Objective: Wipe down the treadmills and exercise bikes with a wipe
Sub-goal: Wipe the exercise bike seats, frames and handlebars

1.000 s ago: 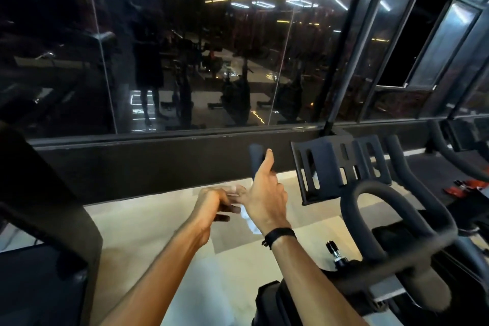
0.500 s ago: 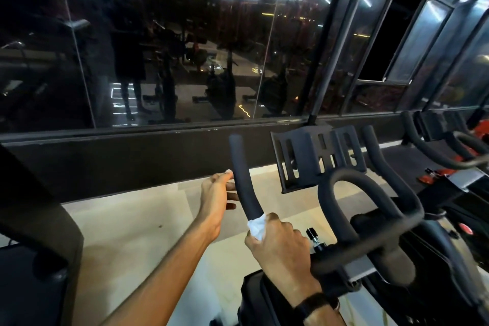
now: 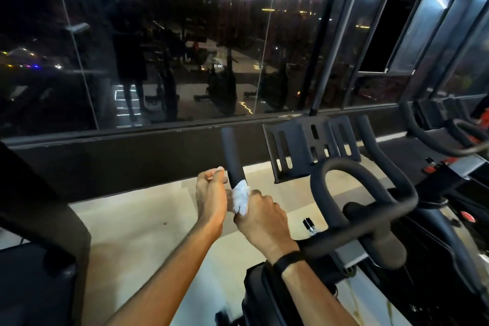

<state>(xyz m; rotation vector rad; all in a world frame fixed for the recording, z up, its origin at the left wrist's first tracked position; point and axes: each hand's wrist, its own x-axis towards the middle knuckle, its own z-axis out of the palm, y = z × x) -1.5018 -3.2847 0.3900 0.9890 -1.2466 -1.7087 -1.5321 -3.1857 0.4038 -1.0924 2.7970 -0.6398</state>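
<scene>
A black exercise bike [image 3: 365, 235] stands in front of me at the right. A dark slotted holder [image 3: 309, 148] sits above its looped handlebars. The left handlebar prong [image 3: 232, 151] points up and away. My right hand [image 3: 262, 219] grips the base of this prong with a crumpled white wipe [image 3: 241, 197] wrapped round the bar. A black band is on that wrist. My left hand [image 3: 211, 193] sits just left of the prong, its fingers loosely curled and touching the bar beside the wipe.
A dark treadmill frame [image 3: 39, 219] fills the lower left. A second bike's handlebars [image 3: 447, 137] stand at the far right. A glass wall [image 3: 172, 61] over a low black ledge runs across ahead, with pale floor [image 3: 137, 225] between it and the machines.
My right hand slid the wipe down the prong, then a little back up. My left hand came closer to the right hand, and the view shifted right.
</scene>
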